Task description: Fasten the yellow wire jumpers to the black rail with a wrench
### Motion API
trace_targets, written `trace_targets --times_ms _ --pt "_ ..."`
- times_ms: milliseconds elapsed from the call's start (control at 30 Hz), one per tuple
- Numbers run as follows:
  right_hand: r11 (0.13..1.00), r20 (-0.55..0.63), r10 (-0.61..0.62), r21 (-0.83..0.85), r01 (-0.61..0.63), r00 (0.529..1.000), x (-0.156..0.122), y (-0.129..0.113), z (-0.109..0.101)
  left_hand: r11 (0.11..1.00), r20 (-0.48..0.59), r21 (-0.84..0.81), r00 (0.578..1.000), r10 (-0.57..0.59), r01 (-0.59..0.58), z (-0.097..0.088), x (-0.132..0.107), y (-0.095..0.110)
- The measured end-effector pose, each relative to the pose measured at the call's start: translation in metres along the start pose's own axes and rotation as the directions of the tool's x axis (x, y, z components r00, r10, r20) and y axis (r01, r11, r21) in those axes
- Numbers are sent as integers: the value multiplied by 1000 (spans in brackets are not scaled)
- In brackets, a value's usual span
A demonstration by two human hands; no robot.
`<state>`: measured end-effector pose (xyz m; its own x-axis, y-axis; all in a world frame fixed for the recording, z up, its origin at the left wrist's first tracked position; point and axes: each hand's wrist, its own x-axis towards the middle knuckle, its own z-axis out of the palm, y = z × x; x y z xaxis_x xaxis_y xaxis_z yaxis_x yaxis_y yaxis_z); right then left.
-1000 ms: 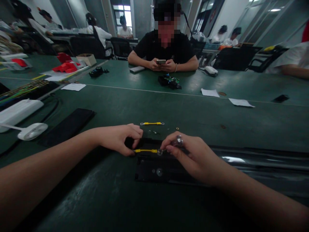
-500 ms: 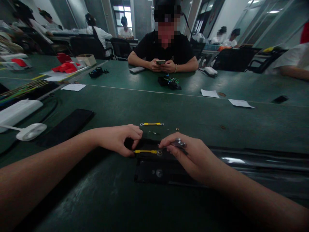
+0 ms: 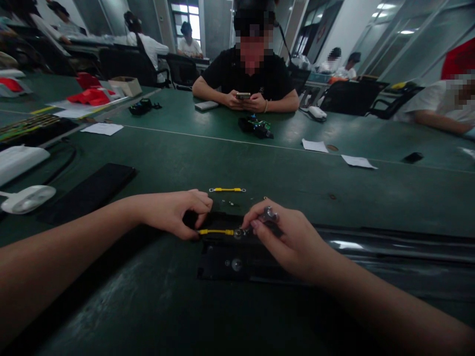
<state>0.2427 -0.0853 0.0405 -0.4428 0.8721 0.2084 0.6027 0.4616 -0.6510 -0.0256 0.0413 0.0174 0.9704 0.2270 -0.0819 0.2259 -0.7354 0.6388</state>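
My left hand (image 3: pixel 178 213) is closed in a pinch at the left end of a short yellow ground wire (image 3: pixel 217 232) with ring terminals. The wire lies along a dark panel (image 3: pixel 217 269), its right terminal over a small metal stud (image 3: pixel 237 233). My right hand (image 3: pixel 293 235) is closed around a shiny silver wrench (image 3: pixel 270 214), whose head pokes out above the thumb. The fingertips of that hand are beside the stud; whether they touch it I cannot tell. A second yellow wire (image 3: pixel 227 190) lies loose beyond my hands, with a small brass-coloured nut (image 3: pixel 265 198) to its right.
A long glossy dark piece (image 3: pixel 371 245) extends right under my right forearm. At left lie a black flat slab (image 3: pixel 92 190) and a white device (image 3: pixel 31 199). Across the green table sits a person (image 3: pixel 247 74) holding a phone, behind a small circuit board (image 3: pixel 260 127).
The view has shifted slightly, so the table things appear a little further left. Both hands keep nearly the same places; the right fingers and wrench have turned slightly.
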Motion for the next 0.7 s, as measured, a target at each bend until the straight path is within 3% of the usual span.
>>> trace_targets --times_ms 200,500,700 --pt "1000 30 25 1 -25 999 0 -1 0 1000 3 -2 1000 3 -3 0 0 -1" --pt "1000 -23 12 11 -12 1000 1 1 1 1000 -1 -4 1000 3 -3 1 0 -1" --pt "999 35 18 39 -19 999 1 0 0 1000 -9 -14 1000 13 -13 1 0 1"
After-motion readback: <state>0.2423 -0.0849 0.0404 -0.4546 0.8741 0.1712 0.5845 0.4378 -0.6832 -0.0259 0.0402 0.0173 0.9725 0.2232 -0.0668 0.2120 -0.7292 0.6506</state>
